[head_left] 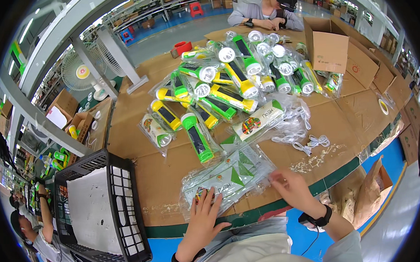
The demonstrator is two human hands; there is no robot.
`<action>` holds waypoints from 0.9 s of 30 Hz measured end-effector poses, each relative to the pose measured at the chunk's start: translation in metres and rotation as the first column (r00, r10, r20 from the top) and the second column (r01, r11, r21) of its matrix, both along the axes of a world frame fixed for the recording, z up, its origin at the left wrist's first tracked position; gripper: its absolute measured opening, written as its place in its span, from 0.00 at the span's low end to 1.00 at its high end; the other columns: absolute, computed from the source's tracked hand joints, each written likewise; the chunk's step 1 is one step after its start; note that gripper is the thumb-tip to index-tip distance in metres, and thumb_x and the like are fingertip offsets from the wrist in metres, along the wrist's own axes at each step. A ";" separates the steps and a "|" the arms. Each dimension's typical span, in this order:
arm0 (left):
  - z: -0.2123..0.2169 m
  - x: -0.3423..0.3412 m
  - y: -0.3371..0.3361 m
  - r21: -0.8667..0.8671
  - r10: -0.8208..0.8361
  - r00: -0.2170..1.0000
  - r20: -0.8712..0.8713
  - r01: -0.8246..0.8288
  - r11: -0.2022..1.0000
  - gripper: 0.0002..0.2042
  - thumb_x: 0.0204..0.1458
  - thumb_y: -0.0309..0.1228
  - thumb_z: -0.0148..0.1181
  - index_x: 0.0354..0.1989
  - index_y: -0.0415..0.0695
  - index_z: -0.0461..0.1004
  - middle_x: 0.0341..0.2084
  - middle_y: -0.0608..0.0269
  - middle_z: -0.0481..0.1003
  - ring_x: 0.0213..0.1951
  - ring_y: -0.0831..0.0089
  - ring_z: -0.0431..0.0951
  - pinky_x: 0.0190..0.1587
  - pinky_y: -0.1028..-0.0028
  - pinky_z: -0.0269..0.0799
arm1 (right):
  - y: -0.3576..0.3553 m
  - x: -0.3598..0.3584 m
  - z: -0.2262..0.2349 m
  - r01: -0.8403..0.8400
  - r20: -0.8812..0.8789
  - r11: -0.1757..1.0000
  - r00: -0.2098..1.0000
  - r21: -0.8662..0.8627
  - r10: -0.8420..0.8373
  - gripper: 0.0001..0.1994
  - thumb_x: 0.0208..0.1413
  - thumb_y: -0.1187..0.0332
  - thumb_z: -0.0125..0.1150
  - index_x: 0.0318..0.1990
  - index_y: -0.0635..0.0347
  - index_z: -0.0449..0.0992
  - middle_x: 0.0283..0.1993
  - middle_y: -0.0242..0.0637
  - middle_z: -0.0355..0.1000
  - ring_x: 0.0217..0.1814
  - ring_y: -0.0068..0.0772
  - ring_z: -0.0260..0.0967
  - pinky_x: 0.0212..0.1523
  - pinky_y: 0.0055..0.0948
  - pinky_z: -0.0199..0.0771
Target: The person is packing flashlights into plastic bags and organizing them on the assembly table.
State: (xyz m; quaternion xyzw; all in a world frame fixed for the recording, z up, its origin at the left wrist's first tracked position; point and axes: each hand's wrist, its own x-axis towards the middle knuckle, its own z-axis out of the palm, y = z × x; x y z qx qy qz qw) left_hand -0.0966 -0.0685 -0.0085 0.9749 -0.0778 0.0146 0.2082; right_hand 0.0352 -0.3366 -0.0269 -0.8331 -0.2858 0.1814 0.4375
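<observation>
With the stack of flat packets (227, 174) as the dial's centre, the left hand (203, 226) lies on it at 7 o'clock and the right hand (294, 188) is at its edge at 3. A heap of flashlights (238, 78) covers the table (158, 187) at 12, a person (266, 12) behind it. Bundled cables (292, 130) lie at 2, a carton (328, 52) at 1, a crate (109, 173) at 8, and a fan (82, 71) at 10.

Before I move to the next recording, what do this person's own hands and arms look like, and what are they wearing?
Both the left hand and right hand are gloveless. Each wrist has a black band; the right wristband carries a dark, boxy piece, with a thin dark cable hanging below. A pale, short sleeve covers the right upper arm.
</observation>
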 end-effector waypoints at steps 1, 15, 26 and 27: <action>-0.006 0.001 0.000 -0.003 -0.012 1.000 0.005 0.012 1.000 0.35 0.45 0.37 0.68 0.62 0.41 0.62 0.64 0.43 0.56 0.65 0.43 0.55 0.64 0.52 0.53 | -0.006 0.008 -0.008 0.145 0.145 0.988 0.978 0.050 -0.150 0.17 0.60 0.69 0.55 0.55 0.62 0.67 0.54 0.41 0.70 0.46 0.30 0.74 0.31 0.23 0.79; -0.018 -0.003 0.027 0.038 0.113 0.981 0.158 -0.120 0.992 0.23 0.50 0.23 0.58 0.57 0.37 0.65 0.54 0.43 0.69 0.54 0.49 0.71 0.50 0.62 0.72 | 0.034 -0.002 -0.006 0.204 -0.669 0.948 0.743 0.246 0.014 0.13 0.62 0.69 0.50 0.52 0.63 0.63 0.42 0.40 0.75 0.32 0.22 0.74 0.21 0.17 0.71; -0.001 -0.029 0.062 -0.247 0.441 0.897 -0.012 -0.430 0.868 0.16 0.50 0.16 0.52 0.48 0.40 0.74 0.36 0.45 0.77 0.36 0.46 0.77 0.36 0.60 0.73 | 0.047 0.034 -0.004 0.410 -0.828 0.818 0.544 0.404 0.136 0.17 0.62 0.64 0.54 0.56 0.61 0.69 0.38 0.31 0.74 0.39 0.23 0.73 0.34 0.22 0.75; -0.006 -0.027 0.062 -0.273 0.378 0.924 0.054 -0.350 0.896 0.17 0.49 0.16 0.53 0.49 0.40 0.73 0.40 0.46 0.76 0.40 0.47 0.77 0.40 0.61 0.73 | 0.049 0.040 -0.011 0.364 -0.807 0.820 0.560 0.442 0.187 0.17 0.63 0.63 0.53 0.55 0.62 0.71 0.36 0.29 0.74 0.37 0.21 0.73 0.33 0.22 0.74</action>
